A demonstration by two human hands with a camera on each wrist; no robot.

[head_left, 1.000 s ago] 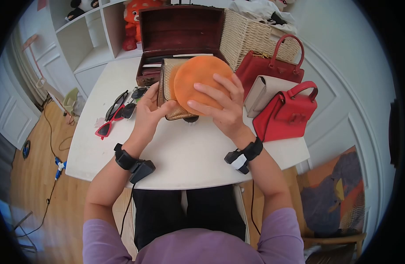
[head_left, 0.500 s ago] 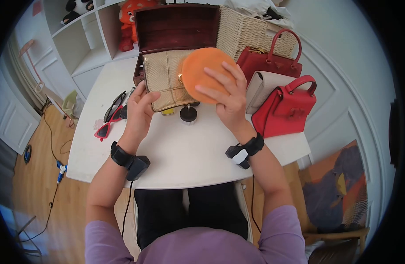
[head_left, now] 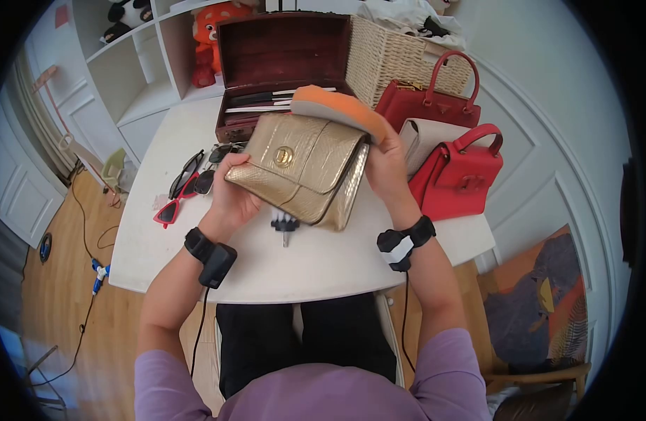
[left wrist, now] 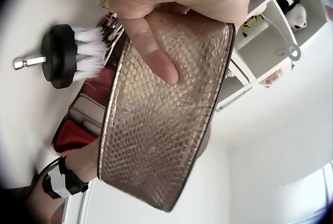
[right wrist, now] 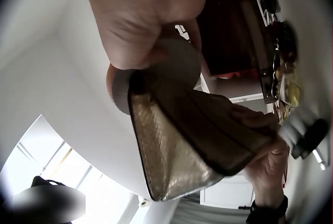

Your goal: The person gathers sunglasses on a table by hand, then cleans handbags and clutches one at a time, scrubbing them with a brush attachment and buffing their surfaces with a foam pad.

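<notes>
Gold bag (head_left: 302,165) is held up above the table (head_left: 323,277): our left hand (head_left: 233,203) grips one end and our right hand (head_left: 391,168) holds the orange pad (head_left: 340,107) against the other, seemingly to steady it with its clasp (head_left: 283,156) facing us.

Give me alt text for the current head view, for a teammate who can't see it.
The left hand holds a gold bag above a white table, while the right hand holds an orange pad at its upper corner. Behind is an open dark red case; sunglasses lie left, red and cream handbags stand right.
</notes>
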